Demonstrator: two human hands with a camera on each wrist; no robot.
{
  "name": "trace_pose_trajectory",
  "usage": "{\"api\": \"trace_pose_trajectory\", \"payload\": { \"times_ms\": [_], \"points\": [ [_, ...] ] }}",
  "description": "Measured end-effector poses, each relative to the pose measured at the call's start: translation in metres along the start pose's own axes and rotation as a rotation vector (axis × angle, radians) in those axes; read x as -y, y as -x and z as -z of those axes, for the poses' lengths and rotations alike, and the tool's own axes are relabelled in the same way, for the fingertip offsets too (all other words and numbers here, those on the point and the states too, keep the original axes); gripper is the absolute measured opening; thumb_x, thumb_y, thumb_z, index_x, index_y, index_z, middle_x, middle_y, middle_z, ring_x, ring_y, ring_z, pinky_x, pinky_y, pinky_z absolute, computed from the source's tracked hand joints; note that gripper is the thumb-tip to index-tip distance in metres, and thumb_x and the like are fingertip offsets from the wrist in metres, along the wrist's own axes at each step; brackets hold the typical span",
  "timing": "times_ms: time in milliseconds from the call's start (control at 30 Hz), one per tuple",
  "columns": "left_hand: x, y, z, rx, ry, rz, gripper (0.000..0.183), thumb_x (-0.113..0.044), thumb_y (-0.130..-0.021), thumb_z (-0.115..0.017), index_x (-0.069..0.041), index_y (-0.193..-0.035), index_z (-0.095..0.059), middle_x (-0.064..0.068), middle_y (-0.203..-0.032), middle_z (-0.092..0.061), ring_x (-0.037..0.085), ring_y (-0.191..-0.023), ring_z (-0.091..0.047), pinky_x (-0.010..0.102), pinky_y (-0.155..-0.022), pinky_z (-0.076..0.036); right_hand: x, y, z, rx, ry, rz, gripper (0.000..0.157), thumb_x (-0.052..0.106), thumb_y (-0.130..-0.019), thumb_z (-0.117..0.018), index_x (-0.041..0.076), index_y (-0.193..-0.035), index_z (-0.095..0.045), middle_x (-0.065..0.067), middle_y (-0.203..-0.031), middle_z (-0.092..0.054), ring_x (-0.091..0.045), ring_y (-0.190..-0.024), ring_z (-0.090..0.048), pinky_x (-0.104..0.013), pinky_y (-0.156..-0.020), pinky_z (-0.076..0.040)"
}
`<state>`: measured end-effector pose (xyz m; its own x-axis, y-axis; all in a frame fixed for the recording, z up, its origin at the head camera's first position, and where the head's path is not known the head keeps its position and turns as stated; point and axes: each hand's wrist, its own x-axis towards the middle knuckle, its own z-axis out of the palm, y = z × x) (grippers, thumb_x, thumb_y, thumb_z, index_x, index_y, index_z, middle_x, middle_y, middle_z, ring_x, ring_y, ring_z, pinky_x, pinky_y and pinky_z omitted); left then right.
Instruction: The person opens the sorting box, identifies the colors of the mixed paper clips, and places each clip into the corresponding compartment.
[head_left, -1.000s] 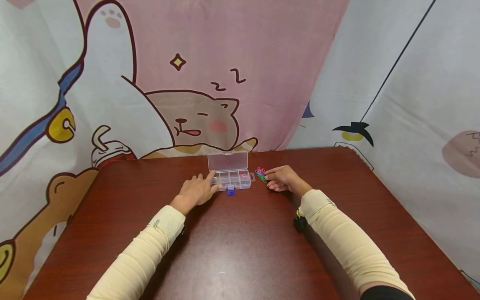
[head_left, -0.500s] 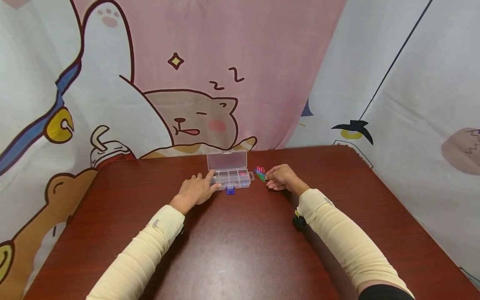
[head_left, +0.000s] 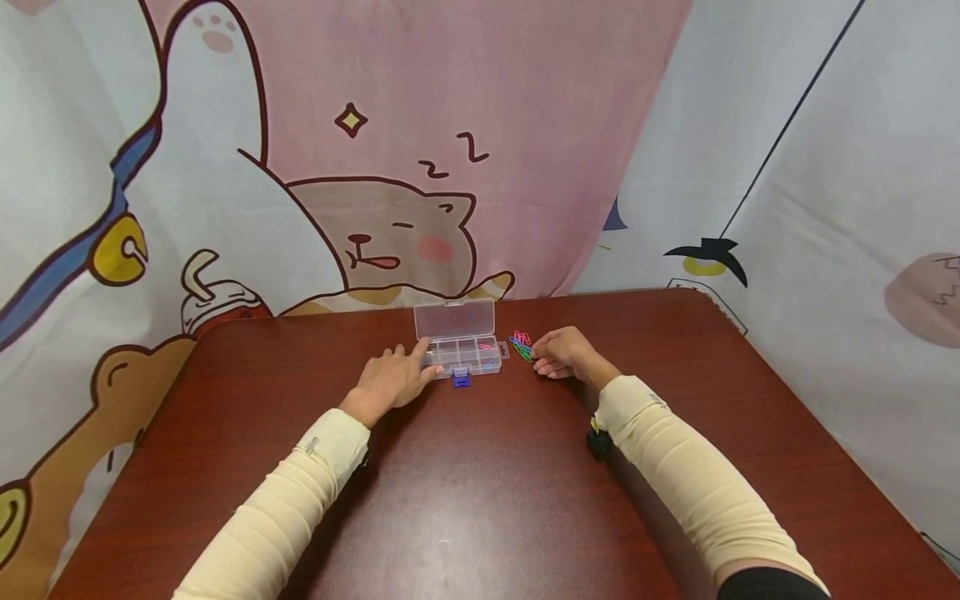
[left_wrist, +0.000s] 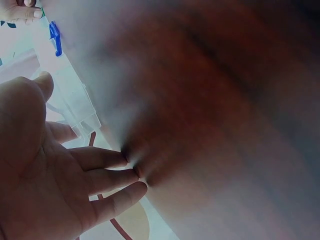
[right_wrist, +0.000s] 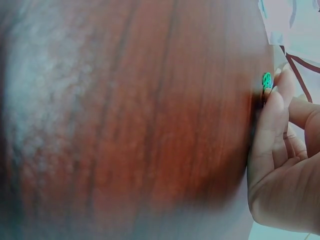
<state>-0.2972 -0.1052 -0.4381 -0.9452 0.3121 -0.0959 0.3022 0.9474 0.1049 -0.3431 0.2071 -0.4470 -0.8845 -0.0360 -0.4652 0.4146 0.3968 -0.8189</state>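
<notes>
A clear plastic compartment box [head_left: 447, 358] stands on the table with its lid raised and its blue latch [head_left: 461, 381] hanging at the front. Pink clips [head_left: 485, 347] lie in a back right compartment, and something blue shows in the front right one. My left hand [head_left: 392, 379] spreads its fingers at the box's left end, index finger and thumb against it. To the right of the box lies a small heap of pink, blue and green paper clips [head_left: 522, 351]. My right hand [head_left: 564, 353] has its fingertips at the green clips; whether it pinches one is hidden.
The brown wooden table [head_left: 465, 483] extends toward me and to both sides. Behind it hangs a cartoon-print cloth [head_left: 555, 150], close to the box's raised lid. A clear hang tab [head_left: 504, 350] sticks out from the box's right end toward the clips.
Both hands stay nearly in place, the right fingertips still at the clip heap. The head view shifts slightly; box and clips otherwise look the same.
</notes>
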Motion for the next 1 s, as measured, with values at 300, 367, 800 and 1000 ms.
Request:
{"api": "trace_pose_trajectory", "payload": {
  "times_ms": [300, 367, 800, 1000],
  "points": [
    [0.000, 0.000, -0.002, 0.012, 0.001, -0.003, 0.069, -0.058, -0.100, -0.034, -0.017, -0.154, -0.024, 0.029, -0.142, -0.046, 0.046, -0.129, -0.045, 0.057, -0.100, -0.041, -0.003, -0.001, 0.009, 0.078, -0.159, -0.022, 0.027, 0.015, -0.096, -0.061, 0.001, -0.119, -0.058, 0.002, -0.059, -0.064, -0.005, -0.047, -0.059, -0.023, -0.049, -0.052],
    [0.000, 0.000, -0.002, 0.014, -0.001, -0.003, 0.069, -0.058, -0.100, -0.034, -0.017, -0.154, -0.024, 0.029, -0.142, -0.046, 0.046, -0.129, -0.045, 0.057, -0.100, -0.041, -0.002, -0.001, 0.009, 0.099, -0.190, -0.022, 0.030, 0.016, -0.096, -0.061, 0.001, -0.121, -0.056, 0.003, -0.059, -0.064, -0.004, -0.046, -0.059, -0.022, -0.049, -0.052],
    [0.000, 0.001, 0.000, 0.015, -0.002, 0.004, 0.068, -0.058, -0.100, -0.033, -0.018, -0.154, -0.024, 0.030, -0.143, -0.044, 0.046, -0.131, -0.044, 0.057, -0.101, -0.040, 0.024, 0.014, -0.018, 0.146, -0.192, 0.037, 0.030, 0.015, -0.091, -0.067, 0.004, -0.117, -0.059, 0.003, -0.059, -0.064, -0.005, -0.047, -0.058, -0.021, -0.049, -0.051],
    [0.000, 0.000, 0.000, 0.010, -0.004, 0.002, 0.068, -0.058, -0.100, -0.034, -0.018, -0.154, -0.023, 0.030, -0.142, -0.045, 0.047, -0.130, -0.044, 0.057, -0.100, -0.040, 0.026, 0.018, -0.033, 0.192, -0.160, 0.046, 0.028, 0.014, -0.092, -0.065, 0.001, -0.117, -0.060, 0.001, -0.060, -0.063, -0.005, -0.045, -0.057, -0.021, -0.047, -0.050]
  ]
}}
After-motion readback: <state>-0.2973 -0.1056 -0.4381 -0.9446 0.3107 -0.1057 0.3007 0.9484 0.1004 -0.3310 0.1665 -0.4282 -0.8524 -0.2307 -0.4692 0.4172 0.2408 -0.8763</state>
